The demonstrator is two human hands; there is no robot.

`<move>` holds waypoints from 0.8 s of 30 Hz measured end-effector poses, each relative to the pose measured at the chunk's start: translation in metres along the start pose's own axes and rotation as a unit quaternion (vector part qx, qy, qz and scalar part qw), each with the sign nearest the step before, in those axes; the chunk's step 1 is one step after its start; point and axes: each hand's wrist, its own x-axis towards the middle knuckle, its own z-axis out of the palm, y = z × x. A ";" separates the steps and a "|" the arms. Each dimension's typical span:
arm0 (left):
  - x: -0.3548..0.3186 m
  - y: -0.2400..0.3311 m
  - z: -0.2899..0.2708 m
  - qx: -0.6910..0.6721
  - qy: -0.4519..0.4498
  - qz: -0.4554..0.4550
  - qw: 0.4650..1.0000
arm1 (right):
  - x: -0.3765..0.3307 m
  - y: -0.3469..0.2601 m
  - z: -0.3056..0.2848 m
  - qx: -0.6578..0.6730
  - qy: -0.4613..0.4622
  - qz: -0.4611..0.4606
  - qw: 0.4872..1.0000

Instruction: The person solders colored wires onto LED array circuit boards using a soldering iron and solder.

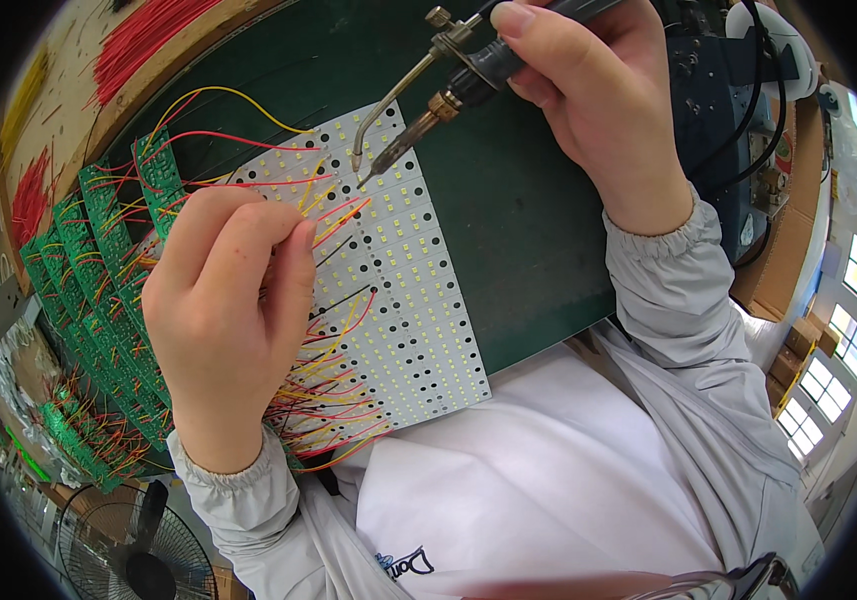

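Note:
My right hand (598,95) grips a soldering iron (463,85) with a thin metal solder-feed tube (398,92) fixed alongside. The iron's tip points down at a white LED panel (448,330), close to its upper middle; whether it touches cannot be made out. My left hand (228,300) is closed in a pinch over the panel's left part, and red and yellow wires (346,222) come out past its fingertips toward the iron's tip. The exact grip is partly hidden by the fingers. More red, yellow and black wires lie across the panel below that hand.
Rows of green circuit boards (98,235) with wires spread left of the panel. Bundles of red wire (143,45) lie on a wooden surface at the upper left. The panel rests on a dark green mat (518,250). A fan (138,545) stands at the lower left; black cables (773,120) hang at right.

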 end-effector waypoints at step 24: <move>0.000 -0.001 -0.004 -0.001 -0.027 -0.023 0.999 | 0.002 0.005 0.001 -0.026 -0.053 -0.003 0.998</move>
